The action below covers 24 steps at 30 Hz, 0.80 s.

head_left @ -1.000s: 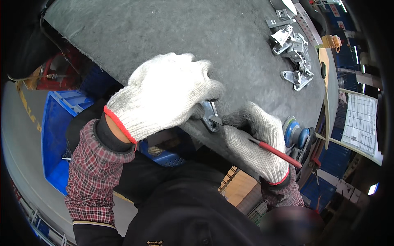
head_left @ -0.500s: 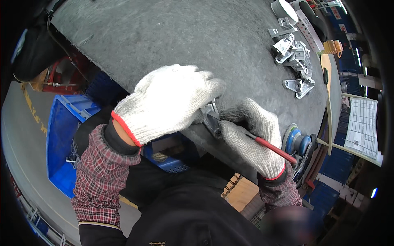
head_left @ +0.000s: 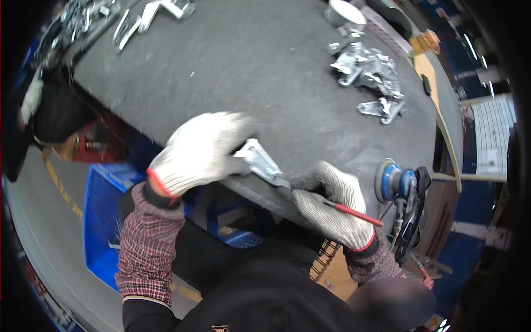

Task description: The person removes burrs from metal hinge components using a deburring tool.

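Note:
My left hand (head_left: 206, 150), in a white knit glove with a red cuff, is closed on one end of a silvery metal bracket (head_left: 262, 162). The bracket sticks out over the table's near edge toward my right hand. That right hand (head_left: 336, 206), gloved alike, is closed round a slim tool with a red handle (head_left: 357, 213). The handle points back past the wrist. Fingers hide most of the tool's front part, so its kind is unclear. The bracket's lower end lies close to my right fingertips; I cannot tell whether they touch.
Several metal brackets (head_left: 370, 74) are heaped on the grey table (head_left: 232, 61) at the far right, near a white round container (head_left: 345, 13). A blue disc sander (head_left: 397, 181) lies right of my right hand. More metal parts (head_left: 146, 16) lie far left. Below stands a blue bin (head_left: 99, 221).
The left hand has drawn left, away from the right one, and more of the bracket shows. The view has shifted, bringing parts at the far left into sight. Both grips stay closed.

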### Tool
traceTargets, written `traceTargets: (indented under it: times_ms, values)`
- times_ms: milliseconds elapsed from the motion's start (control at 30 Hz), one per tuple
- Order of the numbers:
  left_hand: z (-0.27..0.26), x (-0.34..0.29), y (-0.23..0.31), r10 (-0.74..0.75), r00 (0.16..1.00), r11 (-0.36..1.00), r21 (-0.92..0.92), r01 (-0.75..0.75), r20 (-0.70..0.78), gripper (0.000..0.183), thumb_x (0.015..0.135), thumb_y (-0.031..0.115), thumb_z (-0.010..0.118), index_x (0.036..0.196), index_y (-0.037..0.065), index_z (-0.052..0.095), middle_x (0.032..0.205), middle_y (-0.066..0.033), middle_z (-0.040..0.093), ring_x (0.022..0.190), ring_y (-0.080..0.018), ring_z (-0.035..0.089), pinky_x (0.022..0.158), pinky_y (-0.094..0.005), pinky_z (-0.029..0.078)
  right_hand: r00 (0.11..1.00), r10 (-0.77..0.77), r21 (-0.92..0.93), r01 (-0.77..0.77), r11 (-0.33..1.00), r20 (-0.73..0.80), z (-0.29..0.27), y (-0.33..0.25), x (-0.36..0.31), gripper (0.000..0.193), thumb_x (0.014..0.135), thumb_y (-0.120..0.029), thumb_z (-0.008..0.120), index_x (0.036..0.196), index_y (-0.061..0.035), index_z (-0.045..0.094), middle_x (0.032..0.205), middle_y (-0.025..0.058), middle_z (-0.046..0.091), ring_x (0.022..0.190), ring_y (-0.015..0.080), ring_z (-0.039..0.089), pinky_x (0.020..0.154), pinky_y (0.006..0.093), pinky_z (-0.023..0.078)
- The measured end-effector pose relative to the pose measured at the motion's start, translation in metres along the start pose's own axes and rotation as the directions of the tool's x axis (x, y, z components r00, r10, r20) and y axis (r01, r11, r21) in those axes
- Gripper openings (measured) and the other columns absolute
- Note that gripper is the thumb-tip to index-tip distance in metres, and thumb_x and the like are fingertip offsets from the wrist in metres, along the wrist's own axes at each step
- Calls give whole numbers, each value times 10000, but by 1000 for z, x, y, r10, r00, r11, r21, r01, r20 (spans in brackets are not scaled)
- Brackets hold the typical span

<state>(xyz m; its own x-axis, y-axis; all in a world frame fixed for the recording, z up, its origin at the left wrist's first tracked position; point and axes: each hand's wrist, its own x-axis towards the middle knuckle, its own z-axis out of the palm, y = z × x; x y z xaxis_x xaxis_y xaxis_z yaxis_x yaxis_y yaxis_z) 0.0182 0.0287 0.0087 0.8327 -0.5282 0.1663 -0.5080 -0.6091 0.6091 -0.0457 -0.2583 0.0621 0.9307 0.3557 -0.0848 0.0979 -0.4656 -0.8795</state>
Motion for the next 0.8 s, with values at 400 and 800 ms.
traceTargets:
  times_ms: [400, 800]
  values:
    - [-103, -204, 60, -701, 529, 390, 363, 846, -479, 467, 940, 165, 839, 1341, -40, 717, 1136, -183, 762, 1056, -255, 731, 987, -410, 577, 852, -101, 41, 142, 989, -513, -7, 90, -122, 222, 908, 59, 827, 1109, -22, 779, 934, 120, 795, 788, 229, 799, 689, 349, 616]
    - [150, 278, 129, 150, 981, 783, 590, -195, 125, 299, 987, 113, 671, 1271, 117, 763, 1280, -190, 743, 1182, -390, 742, 971, -548, 600, 828, -247, 86, 332, 939, -504, 7, 103, -136, 240, 994, -63, 823, 1229, -51, 775, 924, 134, 780, 734, 286, 778, 653, 397, 599]
